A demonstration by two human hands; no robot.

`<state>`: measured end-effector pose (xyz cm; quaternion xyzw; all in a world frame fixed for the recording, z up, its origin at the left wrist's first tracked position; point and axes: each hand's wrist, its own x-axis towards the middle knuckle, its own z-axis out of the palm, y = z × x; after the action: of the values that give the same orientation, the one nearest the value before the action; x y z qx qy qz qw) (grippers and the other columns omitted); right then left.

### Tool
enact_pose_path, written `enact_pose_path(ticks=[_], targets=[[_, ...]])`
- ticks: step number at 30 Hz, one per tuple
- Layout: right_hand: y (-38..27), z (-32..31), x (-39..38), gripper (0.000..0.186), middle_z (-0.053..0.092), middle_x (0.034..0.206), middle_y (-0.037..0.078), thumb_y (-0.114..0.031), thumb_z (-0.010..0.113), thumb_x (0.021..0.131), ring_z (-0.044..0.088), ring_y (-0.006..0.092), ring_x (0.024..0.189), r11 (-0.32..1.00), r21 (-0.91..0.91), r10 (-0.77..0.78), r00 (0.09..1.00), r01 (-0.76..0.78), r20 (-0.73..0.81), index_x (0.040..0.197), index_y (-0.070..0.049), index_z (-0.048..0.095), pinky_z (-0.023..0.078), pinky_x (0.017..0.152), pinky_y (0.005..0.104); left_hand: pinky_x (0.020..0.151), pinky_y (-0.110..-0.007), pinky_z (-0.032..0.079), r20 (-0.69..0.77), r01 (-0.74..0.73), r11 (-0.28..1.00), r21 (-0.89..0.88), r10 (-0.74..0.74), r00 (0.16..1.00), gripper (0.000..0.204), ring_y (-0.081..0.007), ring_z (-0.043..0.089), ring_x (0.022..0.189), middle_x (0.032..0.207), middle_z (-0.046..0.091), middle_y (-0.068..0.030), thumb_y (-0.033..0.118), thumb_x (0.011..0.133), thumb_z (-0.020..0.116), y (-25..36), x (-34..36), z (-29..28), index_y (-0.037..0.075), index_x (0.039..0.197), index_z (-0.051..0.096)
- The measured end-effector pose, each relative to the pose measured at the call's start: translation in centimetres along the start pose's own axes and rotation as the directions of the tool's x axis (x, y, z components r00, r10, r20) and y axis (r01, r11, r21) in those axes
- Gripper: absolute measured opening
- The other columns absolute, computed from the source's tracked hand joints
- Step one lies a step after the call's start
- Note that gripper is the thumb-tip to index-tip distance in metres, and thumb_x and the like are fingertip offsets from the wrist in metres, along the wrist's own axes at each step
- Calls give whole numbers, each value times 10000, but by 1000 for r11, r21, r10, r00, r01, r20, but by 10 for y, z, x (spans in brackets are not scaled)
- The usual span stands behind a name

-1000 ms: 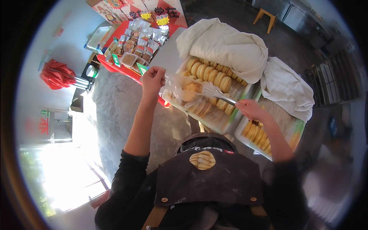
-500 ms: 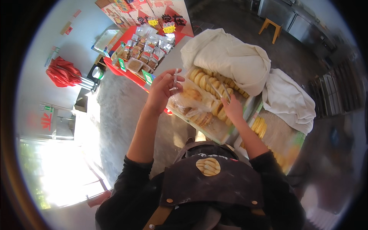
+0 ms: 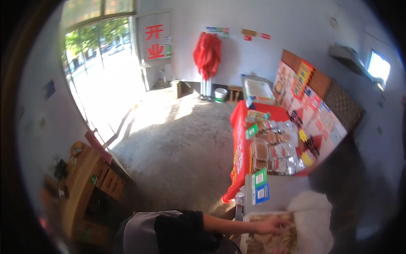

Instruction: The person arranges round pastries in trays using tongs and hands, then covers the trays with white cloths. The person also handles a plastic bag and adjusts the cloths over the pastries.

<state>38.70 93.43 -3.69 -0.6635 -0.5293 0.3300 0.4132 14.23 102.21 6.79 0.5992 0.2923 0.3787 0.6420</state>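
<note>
My left arm stretches across the lower edge, and my left hand [image 3: 270, 226] is over a pale tray of pastries [image 3: 253, 216] at the bottom right. Its fingers look pinched together on a clear plastic bag [image 3: 272, 242], which is blurred and hangs over the pastries. A white cloth [image 3: 311, 216] lies bunched along the tray's right side. My right hand is out of view, and so are the tongs.
Beyond the tray, a red-covered table [image 3: 239, 158] carries packed snacks [image 3: 275, 150] and small green and blue signs [image 3: 260, 188]. A printed board [image 3: 313, 101] stands behind. A wooden desk [image 3: 78, 182] is at left, a folded red umbrella [image 3: 207, 55] by the far wall.
My view has swung left and up, toward the doorway and the snack table. The pastry tray has shifted to the lower right corner, and my right hand with the tongs has left the picture.
</note>
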Motion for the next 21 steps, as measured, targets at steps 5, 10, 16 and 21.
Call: enact_pose_path(ticks=[5,10,16,21], targets=[[-108,28,27,393,722,1159,123,-145,725,968,693,219,1005,949,-210,-226,972,233,57,1326,1,655,579,844,387,849,-403,569,52,-317,916,244,314,948,438,-271,683,1081,1157,680,-112,230,990,726,37,-10,-15,36,1369,626],[-165,44,32,390,719,1158,135,-160,736,973,684,241,1010,901,-280,-309,943,331,122,1318,3,655,573,868,412,792,-471,564,86,-688,707,163,685,724,337,-331,717,948,1042,743,-149,330,990,763,62,-18,-25,32,1143,735],[-181,47,35,389,716,1156,149,-178,750,979,672,269,1016,867,-332,-343,928,372,145,1308,7,655,566,898,443,641,-476,460,113,-794,590,146,787,606,274,-315,650,705,787,675,-135,285,981,729,77,-24,-34,58,830,704],[-181,40,33,389,713,1155,161,-192,761,984,662,291,1021,846,-373,-353,925,380,143,1299,9,655,561,922,469,603,-450,439,164,-690,718,90,673,721,259,-268,615,653,755,659,-120,260,1007,687,84,-35,-45,68,834,692]])
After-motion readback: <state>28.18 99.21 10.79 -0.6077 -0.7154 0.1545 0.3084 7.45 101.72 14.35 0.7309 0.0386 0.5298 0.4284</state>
